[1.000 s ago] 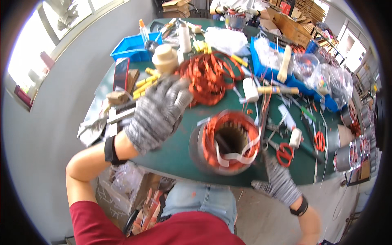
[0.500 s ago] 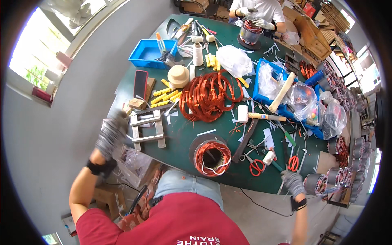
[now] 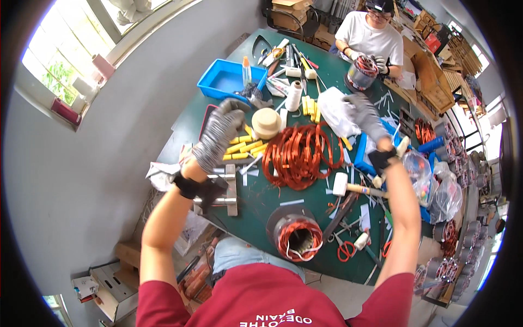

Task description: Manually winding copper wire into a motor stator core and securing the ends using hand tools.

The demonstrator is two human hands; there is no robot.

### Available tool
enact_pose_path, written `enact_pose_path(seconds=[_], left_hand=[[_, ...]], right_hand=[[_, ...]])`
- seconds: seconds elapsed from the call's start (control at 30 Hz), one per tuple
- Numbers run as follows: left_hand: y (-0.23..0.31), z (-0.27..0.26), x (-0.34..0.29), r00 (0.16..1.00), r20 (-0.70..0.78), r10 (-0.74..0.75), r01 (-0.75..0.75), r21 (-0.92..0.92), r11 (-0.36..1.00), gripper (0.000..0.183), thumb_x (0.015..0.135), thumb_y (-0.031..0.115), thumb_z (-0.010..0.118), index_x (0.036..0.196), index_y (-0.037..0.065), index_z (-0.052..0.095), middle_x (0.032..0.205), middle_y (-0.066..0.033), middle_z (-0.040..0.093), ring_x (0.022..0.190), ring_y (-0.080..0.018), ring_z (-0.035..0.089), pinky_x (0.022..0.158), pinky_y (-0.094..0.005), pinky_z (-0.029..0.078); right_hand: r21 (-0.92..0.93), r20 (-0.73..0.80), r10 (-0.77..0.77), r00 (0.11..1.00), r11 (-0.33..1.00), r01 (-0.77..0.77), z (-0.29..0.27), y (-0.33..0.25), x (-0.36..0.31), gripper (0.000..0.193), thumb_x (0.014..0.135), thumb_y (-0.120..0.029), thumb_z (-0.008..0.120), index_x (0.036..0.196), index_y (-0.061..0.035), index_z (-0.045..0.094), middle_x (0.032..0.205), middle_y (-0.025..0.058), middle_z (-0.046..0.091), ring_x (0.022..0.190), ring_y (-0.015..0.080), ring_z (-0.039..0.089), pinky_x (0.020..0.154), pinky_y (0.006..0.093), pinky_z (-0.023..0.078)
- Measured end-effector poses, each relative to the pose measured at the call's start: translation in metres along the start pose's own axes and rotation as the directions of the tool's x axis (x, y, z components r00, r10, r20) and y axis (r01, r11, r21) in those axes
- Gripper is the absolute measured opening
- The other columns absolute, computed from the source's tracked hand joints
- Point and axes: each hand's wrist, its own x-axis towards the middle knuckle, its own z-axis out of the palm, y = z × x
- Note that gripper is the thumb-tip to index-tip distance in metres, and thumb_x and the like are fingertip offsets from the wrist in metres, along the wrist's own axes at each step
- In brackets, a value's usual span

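My left hand, in a grey glove, is raised over the far left of the table, between the dark phone and the round wooden block. Its fingers look bent, and blur hides whether they hold anything. My right hand, also gloved, reaches to the right edge of a white plastic bag; its fingers are smeared by motion. Between my arms lies a pile of copper wire coils. A motor stator wound with copper stands at the table's near edge, untouched.
Yellow rolls and a metal frame lie at left, near a blue tray. A white mallet and red-handled scissors are at right. Across the table, a co-worker handles another stator.
Both my hands have moved far forward over the table: the left from beside the metal frame, the right from the near right edge to the white bag. The view has shifted too.
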Motion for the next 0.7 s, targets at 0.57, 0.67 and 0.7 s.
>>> enact_pose_path(seconds=[0.57,0.67,0.7], left_hand=[[-0.091,-0.055,0.104,0.971,-0.228,0.069,-0.146,-0.338,0.93,0.037,0.091,0.026,0.046,0.122,0.005,0.045,0.091,-0.0012,0.064,0.049,-0.0032,0.035,0.042,-0.0207,0.033],[-0.083,-0.017,0.144,0.978,-0.17,-0.122,-0.018,-0.648,0.762,0.041,0.09,0.033,0.044,0.123,0.008,0.045,0.103,-0.0032,0.062,0.047,-0.0035,0.03,0.042,-0.0212,0.031],[-0.067,0.006,0.146,0.976,-0.1,-0.193,0.072,-0.69,0.72,0.041,0.092,0.033,0.041,0.124,0.007,0.045,0.095,-0.0035,0.057,0.047,-0.0036,0.027,0.042,-0.0177,0.027]], right_hand=[[0.724,0.259,0.311,0.915,0.564,-0.397,0.112,-0.006,0.138,0.019,0.081,-0.02,0.064,0.092,-0.0052,0.059,0.075,0.0035,0.061,0.067,0.01,0.058,0.058,0.024,0.049],[0.942,0.299,0.288,0.91,0.06,-0.329,0.028,-0.054,0.141,0.022,0.086,-0.021,0.06,0.099,-0.0046,0.057,0.083,0.0043,0.063,0.066,0.0088,0.061,0.062,0.0209,0.053],[0.942,0.317,0.268,0.91,0.024,-0.336,0.014,-0.065,0.142,0.021,0.086,-0.021,0.06,0.1,-0.0051,0.058,0.085,0.0046,0.063,0.067,0.009,0.061,0.064,0.0202,0.053]])
